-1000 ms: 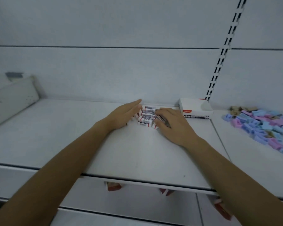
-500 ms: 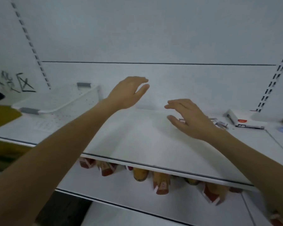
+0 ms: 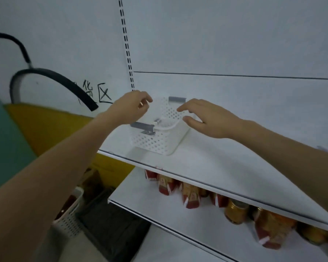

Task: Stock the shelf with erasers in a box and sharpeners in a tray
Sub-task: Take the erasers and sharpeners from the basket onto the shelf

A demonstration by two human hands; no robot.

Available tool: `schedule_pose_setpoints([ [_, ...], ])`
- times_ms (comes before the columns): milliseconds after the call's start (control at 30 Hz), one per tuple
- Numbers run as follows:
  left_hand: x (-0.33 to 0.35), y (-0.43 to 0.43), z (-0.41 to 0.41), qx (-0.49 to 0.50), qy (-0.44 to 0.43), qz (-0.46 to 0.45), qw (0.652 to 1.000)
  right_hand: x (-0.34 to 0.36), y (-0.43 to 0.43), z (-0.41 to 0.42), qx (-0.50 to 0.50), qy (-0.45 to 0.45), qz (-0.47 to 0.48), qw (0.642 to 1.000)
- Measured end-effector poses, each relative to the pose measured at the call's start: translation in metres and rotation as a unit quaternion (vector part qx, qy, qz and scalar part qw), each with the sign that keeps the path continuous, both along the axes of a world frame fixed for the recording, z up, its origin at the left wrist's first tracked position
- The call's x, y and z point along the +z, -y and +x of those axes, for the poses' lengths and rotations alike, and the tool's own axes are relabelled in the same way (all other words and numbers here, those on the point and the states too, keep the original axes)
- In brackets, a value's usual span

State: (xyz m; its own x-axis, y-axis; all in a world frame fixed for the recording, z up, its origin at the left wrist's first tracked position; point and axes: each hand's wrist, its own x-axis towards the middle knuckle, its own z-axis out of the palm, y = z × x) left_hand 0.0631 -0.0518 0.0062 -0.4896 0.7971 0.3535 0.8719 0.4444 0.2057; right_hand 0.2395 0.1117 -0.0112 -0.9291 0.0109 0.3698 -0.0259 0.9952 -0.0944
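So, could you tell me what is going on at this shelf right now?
A person is stocking a shelf. Both bare hands hover at the white perforated tray at the shelf's left end, the left hand at its left side, the right hand over its right rim. Neither plainly holds it.
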Motion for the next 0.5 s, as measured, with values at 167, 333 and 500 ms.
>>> schedule_pose_setpoints([
  [167,-0.007,-0.003,-0.038,0.005,0.018,0.024,1.0,0.009,-0.009,-0.055,-0.016,0.029,-0.013,0.999],
  [333,-0.007,-0.021,-0.066,-0.052,0.004,-0.031,0.998,0.006,-0.032,-0.106,-0.028,0.083,-0.008,0.996],
  [500,-0.012,-0.047,-0.093,-0.12,0.009,-0.143,0.982,-0.006,-0.057,-0.145,-0.031,0.144,-0.009,0.989],
])
